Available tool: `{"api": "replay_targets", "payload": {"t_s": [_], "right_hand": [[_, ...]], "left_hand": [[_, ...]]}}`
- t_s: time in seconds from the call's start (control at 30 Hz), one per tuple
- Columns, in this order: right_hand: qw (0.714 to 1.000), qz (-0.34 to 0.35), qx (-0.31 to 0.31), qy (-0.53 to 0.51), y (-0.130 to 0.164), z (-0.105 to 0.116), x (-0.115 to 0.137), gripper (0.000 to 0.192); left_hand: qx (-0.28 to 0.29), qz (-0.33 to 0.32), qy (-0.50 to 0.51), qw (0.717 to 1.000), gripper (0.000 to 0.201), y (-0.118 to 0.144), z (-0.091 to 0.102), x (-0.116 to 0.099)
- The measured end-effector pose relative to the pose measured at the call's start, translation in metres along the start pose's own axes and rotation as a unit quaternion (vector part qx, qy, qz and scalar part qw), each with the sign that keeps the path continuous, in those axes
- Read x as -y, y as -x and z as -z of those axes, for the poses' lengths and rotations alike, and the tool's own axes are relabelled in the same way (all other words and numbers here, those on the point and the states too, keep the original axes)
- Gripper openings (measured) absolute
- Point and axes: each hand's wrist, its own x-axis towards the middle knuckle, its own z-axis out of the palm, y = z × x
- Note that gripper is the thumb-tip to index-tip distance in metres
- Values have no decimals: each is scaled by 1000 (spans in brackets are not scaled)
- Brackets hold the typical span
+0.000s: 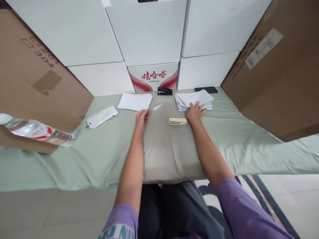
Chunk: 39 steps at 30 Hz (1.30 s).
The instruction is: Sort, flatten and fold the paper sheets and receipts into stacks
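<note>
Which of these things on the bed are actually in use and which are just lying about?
In use: right hand resting on the messy white paper stack; left hand, fingers curled; beige stapler; flat white sheets.

Lying about: black stapler; black phone; clear plastic water bottle; white pouch.

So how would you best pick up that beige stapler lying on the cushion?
Take the beige stapler across its two long sides near the middle, coming from above. It lies flat, lengthwise left to right, just left of the right hand, with bare grey cushion around it.
</note>
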Motion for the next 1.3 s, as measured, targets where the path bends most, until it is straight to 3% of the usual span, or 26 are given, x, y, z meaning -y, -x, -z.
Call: {"api": "replay_targets", "payload": {"t_s": [0.33, 0.97, 1.07, 1.17, 1.23, 1.3], "right_hand": [[995, -38, -80, -43, 12, 3, 15, 43], [995, -22, -63, -74, -3, -9, 1, 38], [994, -27, -72, -77, -3, -9, 2, 38], [994, -34, -77, -76, -4, -10, 3, 37], [993, -36, -80, -77, -5, -11, 3, 36], [993, -34, -83, -78, -5, -11, 3, 37]], "left_hand": [[50, -55, -95, 993, 15, 7, -3, 3], [71, -101, -215, 969, 13, 2, 2, 11], [41, -153, -298, 941, 15, 3, 5, 9], [0, -223, -422, 879, 17, 3, 11, 7], [-11, -224, -483, 846, 27, 3, 15, 7], [-11, -190, -511, 838, 43, 3, 18, 9]]}}
